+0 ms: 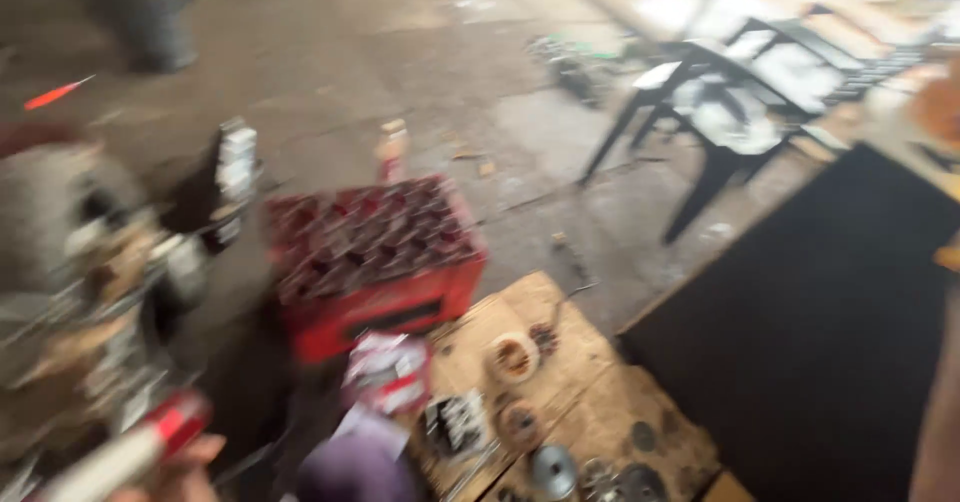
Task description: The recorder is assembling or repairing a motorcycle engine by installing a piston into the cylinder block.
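At the bottom left, blurred fingers (185,462) of the left hand (170,477) wrap a red-and-white handle (125,454) — the right hand is out of view. Just beyond stands a red crate (375,267) of bottles; metal parts lie on a wooden board (590,402) nearby.

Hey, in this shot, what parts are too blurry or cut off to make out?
Head view, the only one:
- Left hand: cut off by the bottom edge, smeared; its grip on the red-and-white tool is unclear.
- Right hand: only a blurred sliver of arm at the right edge.
- Red crate: contents smeared by motion.
- Round metal parts on the wooden board: too blurred to identify.
- Person at top left: cropped by the top edge.
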